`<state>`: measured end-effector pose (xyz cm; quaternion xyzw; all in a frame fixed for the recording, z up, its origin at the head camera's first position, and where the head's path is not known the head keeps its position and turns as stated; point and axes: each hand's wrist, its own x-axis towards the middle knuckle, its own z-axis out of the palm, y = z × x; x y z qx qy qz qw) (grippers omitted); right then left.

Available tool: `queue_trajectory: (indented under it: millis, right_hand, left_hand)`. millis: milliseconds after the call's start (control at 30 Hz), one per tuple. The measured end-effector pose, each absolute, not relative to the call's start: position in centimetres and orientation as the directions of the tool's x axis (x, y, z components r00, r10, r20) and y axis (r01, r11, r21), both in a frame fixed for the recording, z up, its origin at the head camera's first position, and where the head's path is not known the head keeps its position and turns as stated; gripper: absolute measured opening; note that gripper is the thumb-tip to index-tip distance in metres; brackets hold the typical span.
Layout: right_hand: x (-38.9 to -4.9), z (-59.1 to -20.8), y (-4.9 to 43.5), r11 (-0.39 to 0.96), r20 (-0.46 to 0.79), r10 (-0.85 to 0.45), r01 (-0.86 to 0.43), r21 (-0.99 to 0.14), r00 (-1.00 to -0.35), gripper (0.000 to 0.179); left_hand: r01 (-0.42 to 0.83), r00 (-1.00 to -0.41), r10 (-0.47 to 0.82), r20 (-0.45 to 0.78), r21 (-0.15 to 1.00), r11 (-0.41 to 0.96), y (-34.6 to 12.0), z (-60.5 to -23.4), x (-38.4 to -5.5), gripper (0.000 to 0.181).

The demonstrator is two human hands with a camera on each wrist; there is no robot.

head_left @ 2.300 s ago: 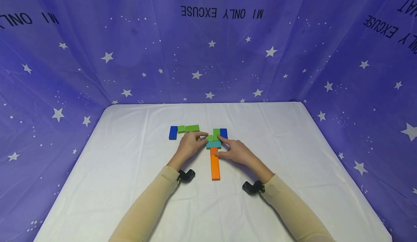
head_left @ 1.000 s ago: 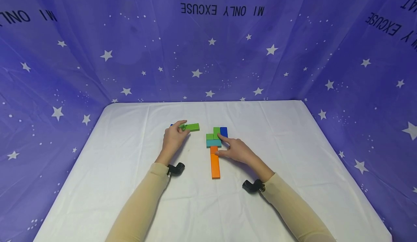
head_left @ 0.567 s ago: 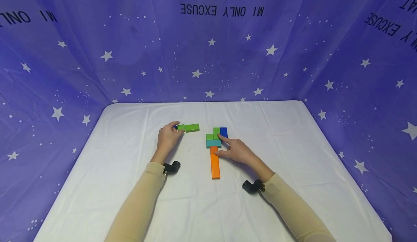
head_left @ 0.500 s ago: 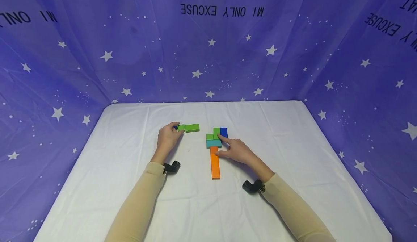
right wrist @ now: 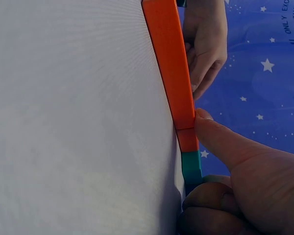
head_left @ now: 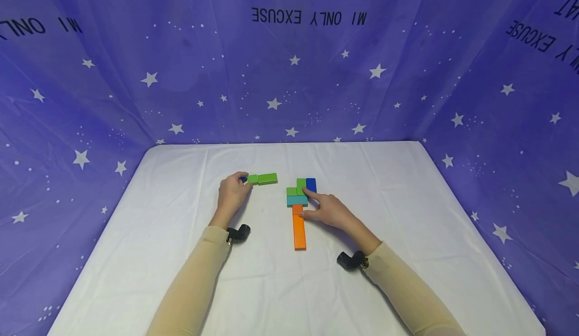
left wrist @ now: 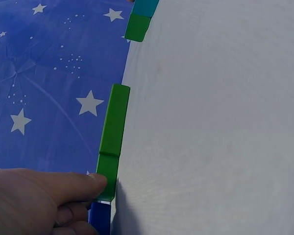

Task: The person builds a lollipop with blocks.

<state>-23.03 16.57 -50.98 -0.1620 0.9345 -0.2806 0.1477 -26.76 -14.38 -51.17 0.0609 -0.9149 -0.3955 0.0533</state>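
The left hand (head_left: 230, 195) pinches a small green block (head_left: 252, 179) with thumb and index finger; its index fingertip is hidden in the left wrist view. A long green block (head_left: 268, 178) sits against its right end, and a blue block (left wrist: 100, 218) lies mostly hidden under that hand. To the right, a long orange block (head_left: 299, 233), a short orange block (head_left: 296, 208), a teal block (head_left: 296, 201), two green blocks and another blue block (head_left: 311, 184) form a flat arrangement. The right hand (head_left: 332, 210) rests beside it, index finger touching the upright green block (head_left: 300, 184), thumb against the orange blocks.
A white cloth (head_left: 362, 175) covers the table, with bare cloth around the blocks. Purple star-printed curtains (head_left: 289, 84) stand behind and at both sides. Each wrist wears a black camera mount (head_left: 239, 233).
The left hand has left the small green block above the teal one, moved left to the other row, and closed thumb and finger at its small green block. The right hand stays put.
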Motion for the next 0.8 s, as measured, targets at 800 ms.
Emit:
queue_trajectory:
  millis: [800]
  right_hand:
    - [-23.13,-51.29,16.47,0.807,-0.194,-0.363,-0.203,-0.555,-0.911,0.09]
  left_hand:
    - [-0.096,-0.987,-0.162,0.011,0.763,0.639,-15.0,-50.57,-26.81,0.042]
